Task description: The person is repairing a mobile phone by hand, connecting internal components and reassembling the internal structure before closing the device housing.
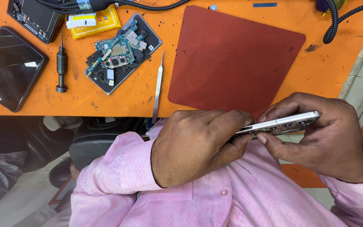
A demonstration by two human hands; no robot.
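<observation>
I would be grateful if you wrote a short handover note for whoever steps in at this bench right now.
Left hand: grips one end of the silver phone frame, thumb and fingers pinched at its edge.
Right hand: holds the frame's other end, edge-on, above the lap.
On the orange mat: circuit board lying on a dark back cover, tweezers, screwdriver, black phone, red pad.
Done: the board is out and on the mat.
Left: the frame is in hand, not yet set down.

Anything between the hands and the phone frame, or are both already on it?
Nothing visible in the way. Left hand and right hand both grip the silver phone frame directly, held edge-on above the lap, off the orange mat.
</observation>
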